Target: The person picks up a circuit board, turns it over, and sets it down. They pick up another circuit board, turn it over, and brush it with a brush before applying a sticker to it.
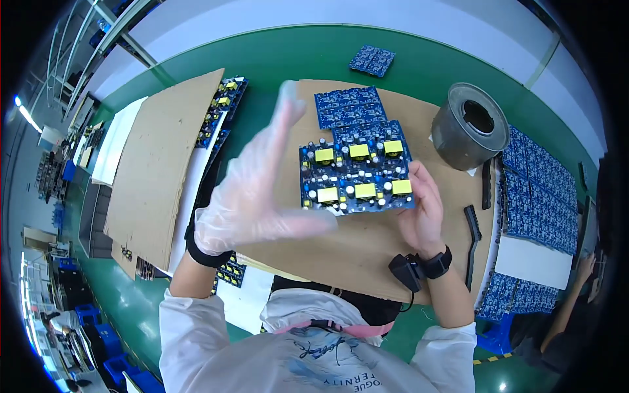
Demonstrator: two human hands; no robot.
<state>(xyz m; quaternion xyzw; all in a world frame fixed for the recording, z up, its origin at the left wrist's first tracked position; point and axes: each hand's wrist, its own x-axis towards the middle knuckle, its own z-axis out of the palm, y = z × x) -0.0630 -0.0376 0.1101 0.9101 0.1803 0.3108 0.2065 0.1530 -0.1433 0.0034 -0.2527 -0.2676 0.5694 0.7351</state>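
1. Centre of the frame: the right hand (422, 213) grips a blue circuit board panel (357, 171) by its right edge, fingers closed on it, holding it up above the brown cardboard sheet (354, 245).
2. The left hand (259, 190), in a clear plastic glove, is spread wide and blurred just left of the panel; its fingers are apart and hold nothing, thumb tip close to the panel's lower left corner.
3. The step, as I read it: an inspection or hand-over of the populated panel, component side up toward the camera.
4. Next move would call for the gloved hand to meet the free left edge squarely, clear of the yellow transformers and white capacitors.
5. Orientation: the panel's long axis runs left to right across the frame, tilted slightly, right end a little lower; two rows of three yellow parts follow that axis.
6. Behind it, upper centre, bare blue boards (349, 107) lie on the cardboard; another sits further up (372, 60).
7. Upper right: a grey metal roll (469, 124). Right edge: a stack of blue panels (540, 196), with a black brush (473, 232) beside them.
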